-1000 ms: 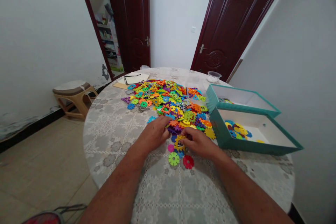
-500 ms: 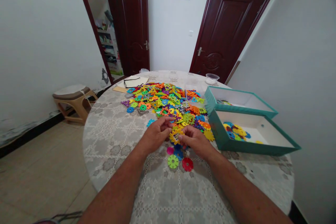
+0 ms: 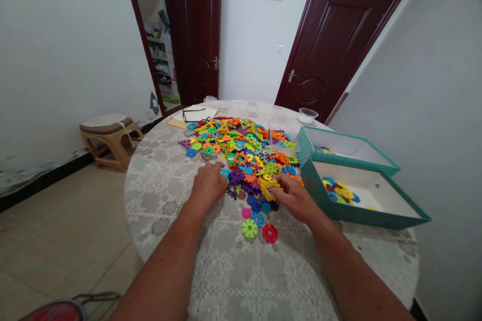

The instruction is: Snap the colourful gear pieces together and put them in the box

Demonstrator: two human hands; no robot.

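Note:
My right hand (image 3: pixel 295 196) pinches a yellow square plastic building piece (image 3: pixel 270 189) with notched edges and a grid-like centre, held at the near right of the pile. At the pile's left edge, my left hand (image 3: pixel 209 181) is turned back-up beside a light-blue notched piece (image 3: pixel 225 173). Its fingers curl inward and are mostly hidden, so I cannot tell whether they grip that piece. Between the hands lie purple pieces (image 3: pixel 236 176). Closer to me are a lime-green disc (image 3: pixel 249 228), a red disc (image 3: pixel 270 233) and a small pink disc (image 3: pixel 246 213).
A large heap of mixed notched pieces (image 3: pixel 226 135) spreads over the round table (image 3: pixel 165 241). Two teal boxes (image 3: pixel 361 214) stand on the right, with loose discs in the nearer one. Glasses (image 3: pixel 194 110) lie on paper at the back left; a clear bowl (image 3: pixel 308 114) stands far right.
My hands have moved apart. The left let go of the yellow piece and went left to the pile's edge; the right carried that piece slightly right. The camera view has shifted slightly.

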